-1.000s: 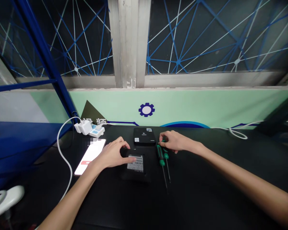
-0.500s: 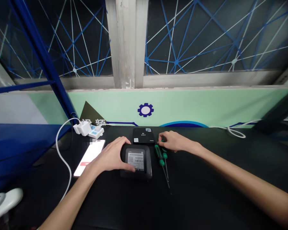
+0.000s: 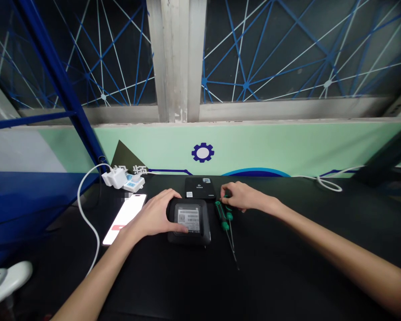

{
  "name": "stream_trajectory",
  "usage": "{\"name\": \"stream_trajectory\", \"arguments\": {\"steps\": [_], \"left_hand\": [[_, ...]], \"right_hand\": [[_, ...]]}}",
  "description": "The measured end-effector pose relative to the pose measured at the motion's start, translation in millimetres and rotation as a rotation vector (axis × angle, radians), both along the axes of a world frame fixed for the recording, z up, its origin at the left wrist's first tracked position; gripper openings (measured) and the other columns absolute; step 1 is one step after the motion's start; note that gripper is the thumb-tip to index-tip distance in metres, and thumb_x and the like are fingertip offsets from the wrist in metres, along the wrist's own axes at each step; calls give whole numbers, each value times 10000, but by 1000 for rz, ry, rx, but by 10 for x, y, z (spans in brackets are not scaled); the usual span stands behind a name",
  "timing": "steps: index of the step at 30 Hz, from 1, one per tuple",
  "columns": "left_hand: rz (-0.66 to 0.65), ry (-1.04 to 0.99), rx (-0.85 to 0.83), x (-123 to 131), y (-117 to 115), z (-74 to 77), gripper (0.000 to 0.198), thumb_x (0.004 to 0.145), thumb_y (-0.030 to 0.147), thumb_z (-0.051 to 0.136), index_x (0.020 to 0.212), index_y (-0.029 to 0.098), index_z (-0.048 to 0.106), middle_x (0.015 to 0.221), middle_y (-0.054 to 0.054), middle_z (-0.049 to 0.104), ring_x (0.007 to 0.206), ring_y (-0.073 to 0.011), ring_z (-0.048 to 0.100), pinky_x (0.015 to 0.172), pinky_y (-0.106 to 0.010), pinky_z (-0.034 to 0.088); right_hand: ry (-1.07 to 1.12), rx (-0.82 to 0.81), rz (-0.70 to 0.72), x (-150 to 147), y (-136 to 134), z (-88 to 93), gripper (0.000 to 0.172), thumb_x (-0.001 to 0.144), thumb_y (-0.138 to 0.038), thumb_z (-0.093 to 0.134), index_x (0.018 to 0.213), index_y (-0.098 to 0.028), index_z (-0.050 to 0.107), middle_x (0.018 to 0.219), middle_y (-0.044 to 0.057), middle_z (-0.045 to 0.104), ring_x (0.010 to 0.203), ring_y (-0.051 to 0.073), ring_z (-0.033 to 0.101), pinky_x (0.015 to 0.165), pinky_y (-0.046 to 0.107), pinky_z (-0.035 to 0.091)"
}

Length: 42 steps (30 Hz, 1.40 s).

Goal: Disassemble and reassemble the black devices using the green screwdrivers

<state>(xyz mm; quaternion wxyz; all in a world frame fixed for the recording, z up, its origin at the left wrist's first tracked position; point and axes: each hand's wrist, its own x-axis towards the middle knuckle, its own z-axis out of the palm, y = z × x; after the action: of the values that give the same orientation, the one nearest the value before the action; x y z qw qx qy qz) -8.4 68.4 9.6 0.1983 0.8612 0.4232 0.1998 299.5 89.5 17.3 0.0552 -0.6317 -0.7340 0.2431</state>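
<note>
My left hand (image 3: 158,212) grips the left side of a black tray (image 3: 205,223) that holds a dark device with a printed label (image 3: 189,217); the thumb lies across its front. To the right, the fingers of my right hand (image 3: 237,195) are curled at the top of two green-and-black screwdrivers (image 3: 222,216), whose shafts point toward me. Whether the fingers pinch a handle end is hard to make out. Behind the tray sits a flat black box (image 3: 199,188) with a small white sticker.
A phone with a lit screen (image 3: 128,214) lies left, partly behind my left forearm. White plugs on a power strip (image 3: 133,183) stand behind it, with a white cable (image 3: 83,214) curving forward. Another white cable (image 3: 330,185) lies back right. A white rounded object (image 3: 18,274) is at lower left.
The black tray has tipped slightly and now sits flatter on the table, with my left hand still on it. My right hand and the screwdrivers have stayed in place.
</note>
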Motion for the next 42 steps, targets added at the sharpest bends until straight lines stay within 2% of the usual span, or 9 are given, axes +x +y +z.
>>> {"name": "stream_trajectory", "arguments": {"steps": [9,14,18,22,26,30,36,42], "left_hand": [[20,19,-49,-6,21,-79,554,775,609,718,1192,273,572,1218,-50,622,1090,-298,609,851,-368,475],[5,34,-60,10,23,-99,576,771,643,707,1185,267,573,1210,-54,627,1081,-293,615,852,-374,491],[-11,37,-70,23,17,-96,567,767,632,715,1174,262,579,1201,-61,623,1091,-293,610,877,-388,492],[-28,41,-80,33,14,-106,559,767,638,711,1155,258,578,1178,-53,609,1062,-275,611,873,-378,493],[-37,52,-84,36,20,-122,558,777,656,695,1142,248,586,1171,-49,592,1043,-261,604,861,-365,489],[-46,58,-82,32,28,-132,566,780,660,695,1151,245,600,1172,-50,574,1038,-253,597,859,-353,481],[38,145,0,39,8,-120,612,745,745,665,1151,288,640,1064,-28,570,970,-254,600,769,-335,462],[80,168,-33,51,17,-110,525,820,722,585,1067,261,631,829,0,598,750,-213,596,614,-291,387]], "right_hand": [[-22,64,-20,1,12,5,115,812,-283,617,854,-176,614,644,19,633,423,121,568,414,223,415],[-42,262,40,23,63,-20,75,780,-265,626,782,-195,653,590,6,623,514,140,545,502,251,355],[17,392,22,-3,50,57,70,769,-229,612,777,-201,675,567,-17,592,505,133,501,522,266,339],[122,549,-8,-59,-19,164,91,785,-217,596,822,-196,676,525,-41,538,479,127,479,531,275,353],[367,756,-22,-121,-113,214,104,836,-258,604,887,-195,668,520,-58,474,482,120,452,530,277,374],[584,914,8,-180,-183,203,138,884,-319,628,958,-204,641,585,-45,496,522,127,481,533,278,421],[621,1011,69,-236,-194,140,130,908,-291,643,1012,-215,620,674,-21,593,575,137,549,594,302,494],[634,1044,90,-255,-187,112,139,911,-272,653,1034,-217,619,704,-13,630,581,141,573,605,309,518]]}}
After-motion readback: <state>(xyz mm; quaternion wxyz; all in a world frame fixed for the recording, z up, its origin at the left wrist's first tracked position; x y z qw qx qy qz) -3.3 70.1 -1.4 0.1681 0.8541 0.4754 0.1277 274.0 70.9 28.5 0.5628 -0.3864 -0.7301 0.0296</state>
